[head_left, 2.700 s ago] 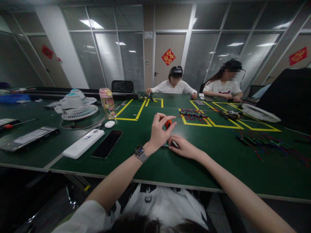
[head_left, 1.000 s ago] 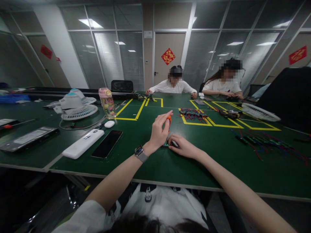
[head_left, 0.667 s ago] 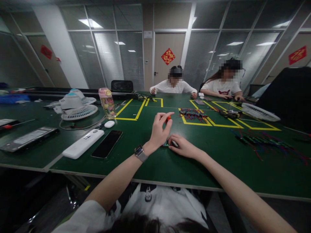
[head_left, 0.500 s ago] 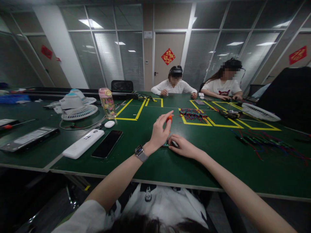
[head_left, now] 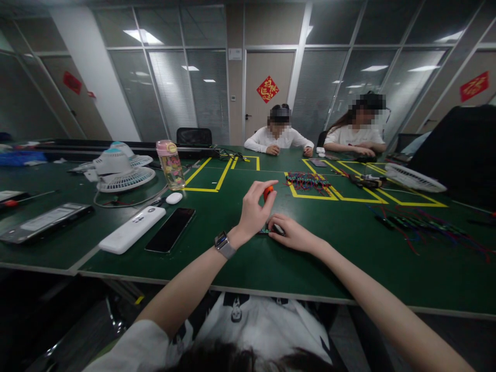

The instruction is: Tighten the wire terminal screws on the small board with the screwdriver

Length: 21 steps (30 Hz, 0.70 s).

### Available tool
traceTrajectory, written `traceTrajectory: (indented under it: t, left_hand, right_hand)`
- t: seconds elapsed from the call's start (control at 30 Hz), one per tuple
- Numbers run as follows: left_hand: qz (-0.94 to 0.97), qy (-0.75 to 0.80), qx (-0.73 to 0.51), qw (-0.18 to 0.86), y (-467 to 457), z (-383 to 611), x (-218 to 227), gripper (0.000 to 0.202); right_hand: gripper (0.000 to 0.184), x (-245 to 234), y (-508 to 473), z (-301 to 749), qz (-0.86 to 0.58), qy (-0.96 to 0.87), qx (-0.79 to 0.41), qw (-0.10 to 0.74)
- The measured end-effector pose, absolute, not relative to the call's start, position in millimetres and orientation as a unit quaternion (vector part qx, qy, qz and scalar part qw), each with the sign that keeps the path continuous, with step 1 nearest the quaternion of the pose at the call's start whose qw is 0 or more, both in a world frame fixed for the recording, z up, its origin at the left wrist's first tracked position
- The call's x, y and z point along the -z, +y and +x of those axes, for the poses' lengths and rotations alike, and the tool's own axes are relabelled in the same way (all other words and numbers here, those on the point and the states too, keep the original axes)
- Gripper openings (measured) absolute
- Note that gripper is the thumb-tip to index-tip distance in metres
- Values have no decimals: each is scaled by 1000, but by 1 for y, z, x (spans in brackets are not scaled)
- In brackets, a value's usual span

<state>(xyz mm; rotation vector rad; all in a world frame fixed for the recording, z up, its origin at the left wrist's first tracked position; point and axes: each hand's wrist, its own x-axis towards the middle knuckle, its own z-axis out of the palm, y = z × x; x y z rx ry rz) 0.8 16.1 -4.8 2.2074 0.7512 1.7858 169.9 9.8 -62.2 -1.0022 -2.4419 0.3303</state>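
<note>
My left hand (head_left: 252,212), with a watch on the wrist, is closed around the orange handle of a small screwdriver (head_left: 267,192) that stands upright over the green table (head_left: 248,263). My right hand (head_left: 291,233) lies flat beside it, fingers pressed down on a small dark green part (head_left: 266,231) under the screwdriver's tip. Most of that part is hidden by both hands.
A black phone (head_left: 170,229), a white power bank (head_left: 132,228), a white mouse (head_left: 174,198), a pink-lidded bottle (head_left: 170,165) and a white fan (head_left: 120,173) stand to the left. Bundles of coloured wires (head_left: 308,181) lie ahead and right (head_left: 422,226). Two people sit across the table.
My left fingers have shifted round the orange handle, twisting it in place. My right hand has stayed on the part. The person opposite moved a hand inward.
</note>
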Motion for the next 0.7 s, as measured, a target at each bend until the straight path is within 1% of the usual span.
traceTrajectory:
  t: [0.1,0.3,0.4,0.57,0.63,0.7]
  left_hand:
    - [745,272,-604,80,16,1,5,20]
    - [753,239,-601,121,22,0,8,36]
    - [750,226,-610,117,22,1,8,32]
    - [732,267,-622,73,19,1,4,15]
    - [737,268,-616,80,18,0,4,14]
    - [750,248,-605,103,18,0,4,22]
  right_hand:
    - [6,63,10,170,-367,-891,-117,240]
    - [6,64,11,170,-359,-894,-120,242]
    - [6,65,11,170,-356,-894,-121,244]
    - [6,63,10,170,-360,-892,-121,244]
    - [6,63,10,170,-361,-892,-121,242]
    - [6,62,10,170,-361,-893,-122,241]
